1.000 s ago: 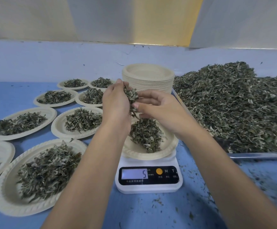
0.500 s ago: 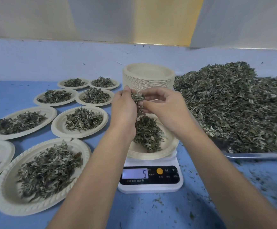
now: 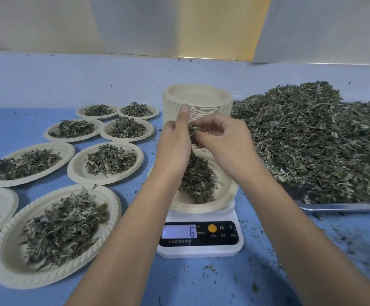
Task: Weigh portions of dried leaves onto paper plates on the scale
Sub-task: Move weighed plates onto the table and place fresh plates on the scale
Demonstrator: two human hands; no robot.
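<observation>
Fingers [image 3: 205, 124] of the right hand [image 3: 226, 146] pinch a tuft of dried leaves [image 3: 193, 130] against the left hand [image 3: 174, 146], whose one digit points straight up while we cannot tell whether its others grip. Both hands hover above the paper plate [image 3: 227, 195], which sits on the white scale [image 3: 201, 250] and carries a heap of leaves [image 3: 198, 180]; the display [image 3: 179, 231] reads 6. We note filled plates [image 3: 106, 162] to the left, a plate stack [image 3: 199, 97] behind and bulk leaves [image 3: 312, 140] on a tray [image 3: 345, 206] at right.

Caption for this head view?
Left hand and right hand pinch dried green leaves above cream paper plate on white scale reading 6.
</observation>
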